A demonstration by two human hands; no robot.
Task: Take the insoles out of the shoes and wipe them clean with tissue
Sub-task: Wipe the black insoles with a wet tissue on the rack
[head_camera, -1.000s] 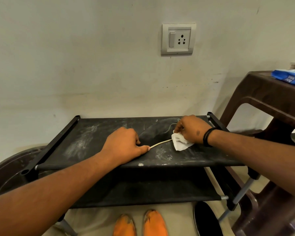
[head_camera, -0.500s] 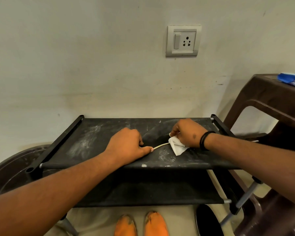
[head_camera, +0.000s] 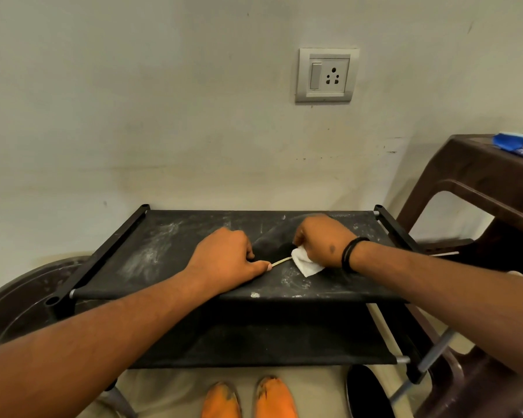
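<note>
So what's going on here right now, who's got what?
A person is cleaning a dark insole that lies on the top shelf of a black shoe rack. The left hand pins down the near end of the insole, whose pale edge shows beside the thumb. The right hand holds a folded white tissue against it. Orange shoes stand on the floor below, and a blue packet lies on the brown stool to the right.

Soft, even, dimmish light with weak shadows under both hands. Wide-angle bending curves the edges; the far right smears slightly.
</note>
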